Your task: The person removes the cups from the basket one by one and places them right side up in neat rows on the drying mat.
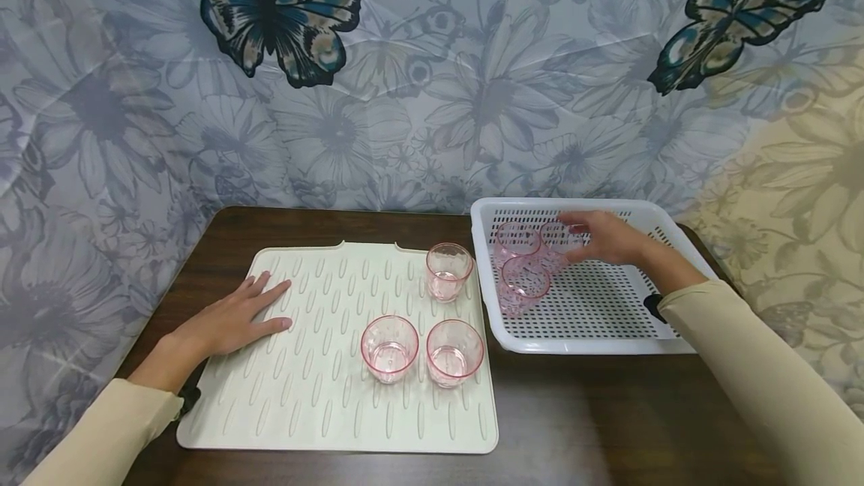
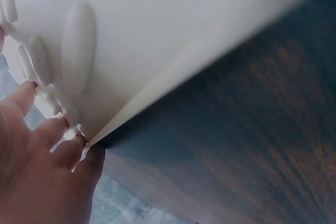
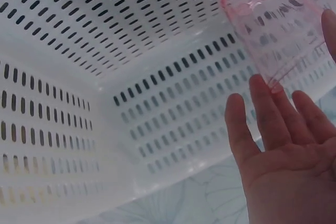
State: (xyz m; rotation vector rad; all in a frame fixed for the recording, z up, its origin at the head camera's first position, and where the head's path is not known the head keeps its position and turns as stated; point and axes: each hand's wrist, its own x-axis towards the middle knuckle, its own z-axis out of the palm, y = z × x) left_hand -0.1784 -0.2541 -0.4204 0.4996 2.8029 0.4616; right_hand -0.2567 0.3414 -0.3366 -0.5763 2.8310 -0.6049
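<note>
My left hand (image 1: 226, 321) rests with fingers spread on the left side of a white ribbed drying mat (image 1: 283, 403); its fingertips touch the mat's edge area in the left wrist view. Three clear pink-rimmed glasses stand upright on the mat: a back glass (image 1: 448, 276), a front left glass (image 1: 389, 355) and a front right glass (image 1: 454, 358). Inside the white basket (image 1: 607, 328), my right hand (image 1: 610, 238) reaches to a pink-tinted glass (image 3: 275, 30). Its straight fingers (image 3: 270, 111) are right at the glass's end, with the thumb on the other side.
Two more pink glasses, one at the back left (image 1: 518, 238) and one in front (image 1: 525, 280), stand in the basket's left part beside the reached one. The dark wooden table (image 1: 574, 411) runs under mat and basket. Behind it hangs a butterfly-patterned cloth (image 1: 432, 118).
</note>
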